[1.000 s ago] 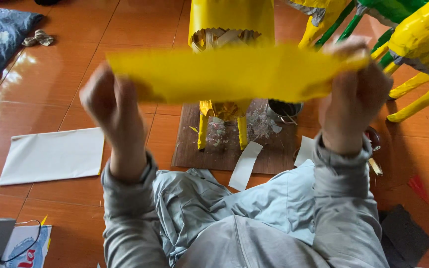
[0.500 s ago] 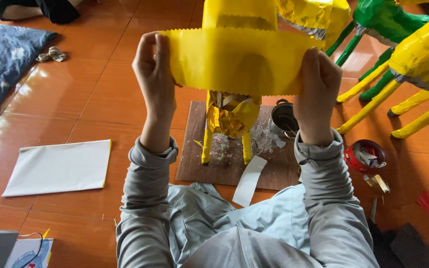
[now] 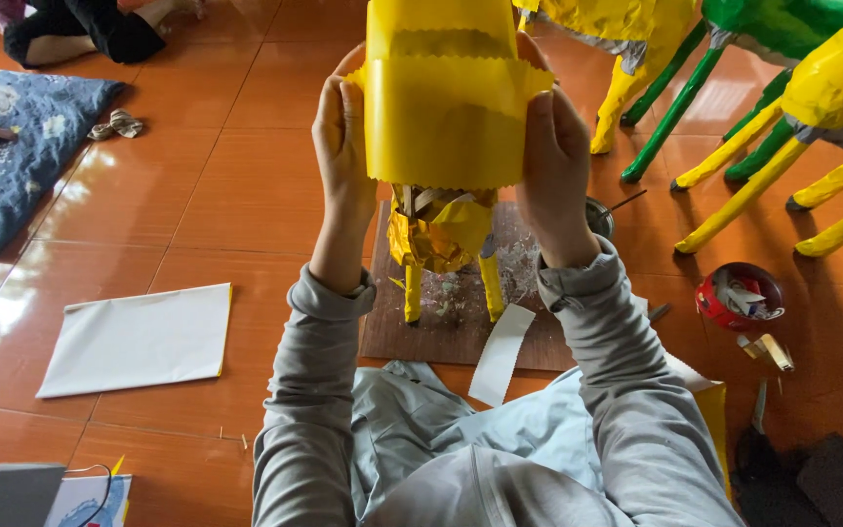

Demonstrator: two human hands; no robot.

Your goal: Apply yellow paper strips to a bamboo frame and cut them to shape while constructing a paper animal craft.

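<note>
Two hands are in view, both raised in front of the person. One yellow paper strip with zigzag-cut top and bottom edges is held between them; its long axis runs left to right, its flat face toward the camera, wrapped against the yellow frame behind it. The left hand grips the strip's left end, with the fingers curled together along the edge; the right hand lies against the right end, fingers extended, close together and pressed flat on the paper. Under the strip stands one partly covered figure with two yellow legs, upright on one brown board on the tiled floor. One white paper strip lies across the board's near edge. One white sheet lies flat on the floor to the left, well apart. To the right stand larger figures showing several yellow legs and two green legs. One red bowl holding scraps sits near the right sleeve. One blue patterned cloth lies at far left.
</note>
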